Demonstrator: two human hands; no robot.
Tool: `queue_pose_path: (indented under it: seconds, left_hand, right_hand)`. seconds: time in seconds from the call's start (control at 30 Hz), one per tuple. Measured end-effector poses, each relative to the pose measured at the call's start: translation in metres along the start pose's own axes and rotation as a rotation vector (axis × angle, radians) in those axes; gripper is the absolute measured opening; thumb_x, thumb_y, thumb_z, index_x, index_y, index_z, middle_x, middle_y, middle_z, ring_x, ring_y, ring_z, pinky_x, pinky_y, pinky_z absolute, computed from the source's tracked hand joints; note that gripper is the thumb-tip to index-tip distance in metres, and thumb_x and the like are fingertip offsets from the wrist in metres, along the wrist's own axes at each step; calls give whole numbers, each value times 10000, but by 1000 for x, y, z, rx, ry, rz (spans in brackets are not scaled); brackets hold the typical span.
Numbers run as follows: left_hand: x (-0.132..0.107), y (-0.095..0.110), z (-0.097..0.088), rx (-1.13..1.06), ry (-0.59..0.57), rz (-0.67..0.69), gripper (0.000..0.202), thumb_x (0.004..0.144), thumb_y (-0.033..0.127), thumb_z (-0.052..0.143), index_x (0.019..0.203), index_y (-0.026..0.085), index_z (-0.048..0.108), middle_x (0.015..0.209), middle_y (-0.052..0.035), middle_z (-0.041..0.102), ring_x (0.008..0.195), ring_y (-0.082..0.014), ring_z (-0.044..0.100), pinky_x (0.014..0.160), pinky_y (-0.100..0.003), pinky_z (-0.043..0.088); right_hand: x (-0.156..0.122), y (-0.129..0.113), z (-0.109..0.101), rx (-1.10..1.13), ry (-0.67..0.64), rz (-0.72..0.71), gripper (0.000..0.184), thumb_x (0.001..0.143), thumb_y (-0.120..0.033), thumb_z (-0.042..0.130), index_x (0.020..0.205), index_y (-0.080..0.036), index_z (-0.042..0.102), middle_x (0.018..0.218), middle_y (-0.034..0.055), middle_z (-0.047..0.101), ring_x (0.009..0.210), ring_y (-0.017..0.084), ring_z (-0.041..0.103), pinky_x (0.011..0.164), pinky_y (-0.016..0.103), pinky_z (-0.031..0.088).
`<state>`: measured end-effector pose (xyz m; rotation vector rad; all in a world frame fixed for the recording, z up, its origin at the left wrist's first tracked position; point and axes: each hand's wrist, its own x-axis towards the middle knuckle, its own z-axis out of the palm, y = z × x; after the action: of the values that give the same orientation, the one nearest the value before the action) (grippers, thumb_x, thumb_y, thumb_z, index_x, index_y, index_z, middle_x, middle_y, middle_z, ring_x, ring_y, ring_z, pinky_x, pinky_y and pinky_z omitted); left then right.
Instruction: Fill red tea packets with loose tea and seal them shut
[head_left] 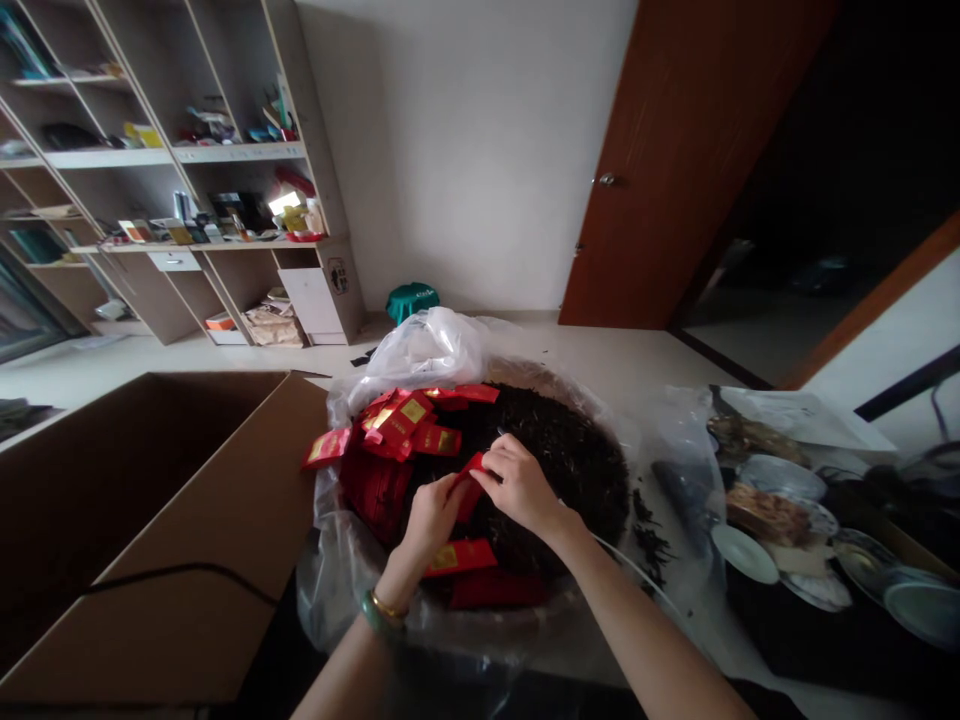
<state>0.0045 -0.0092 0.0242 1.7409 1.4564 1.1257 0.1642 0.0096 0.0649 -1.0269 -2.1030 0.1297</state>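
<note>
Head camera: the left hand (431,515) and the right hand (517,480) meet over a broad bed of dark, shredded dry leaves (585,470), both closed, thumbs and fingers pinching one small, flat red packet (471,465) between them. Fingers cover much of it, so I cannot tell whether its mouth is open or sealed. To handle it well, I would pinch lightly at either side and draw the edge taut, since a hard squeeze could crease it. Keeping it above the bed seems wise: anything dropped would land back inside the crumpled clear plastic lining (427,345), whereas loose leaf scraps (651,540) lie on the floor outside. A heap of red packets with gold labels (409,415) sits just beyond the left hand, and another gold-labelled red packet (472,556) lies nearer the body; forearms are best held clear of both.
</note>
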Motion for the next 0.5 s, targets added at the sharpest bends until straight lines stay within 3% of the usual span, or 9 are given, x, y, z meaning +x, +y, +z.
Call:
queue_pose_path:
  seconds: [0.1, 0.2, 0.3, 0.4, 0.5]
  left_hand:
    - [3, -3, -6, 1, 21, 10, 308, 818, 405, 521, 653, 163, 619, 553, 24, 543, 515, -104, 443, 508, -205, 319]
    - [4, -8, -9, 61, 45, 77, 300, 822, 368, 536, 605, 171, 602, 554, 16, 531, 533, -111, 458, 524, -210, 344]
    - [2, -13, -9, 172, 36, 191, 286, 842, 326, 531, 611, 180, 615, 626, -19, 591, 628, -145, 540, 606, -238, 417]
    - [-2, -13, -3, 317, 133, 280, 170, 827, 302, 575, 901, 185, 674, 899, -78, 683, 907, -229, 596, 826, -354, 460]
    - [-6, -9, 6, 486, 294, 329, 545, 737, 259, 679, 1256, 184, 531, 1270, -133, 573, 1205, -323, 456, 1015, -504, 337]
  right_hand:
    - [1, -1, 1, 46, -72, 45, 142, 851, -219, 565, 709, -211, 572, 639, -4, 583, 637, 151, 538, 797, 339, 457]
    - [3, 4, 2, 149, -173, 144, 154, 837, -255, 589, 693, -213, 552, 569, -60, 581, 531, 116, 519, 996, 435, 368]
    - [3, 12, 4, 253, -269, 244, 178, 791, -311, 648, 665, -205, 582, 579, -61, 624, 530, 119, 551, 1049, 461, 316]
    - [2, 17, 11, 248, -246, 290, 162, 804, -300, 618, 675, -202, 620, 622, -18, 658, 600, 153, 581, 998, 447, 369]
    - [1, 15, 18, 205, -147, 330, 147, 818, -270, 566, 700, -192, 608, 668, 34, 655, 658, 183, 583, 826, 382, 470]
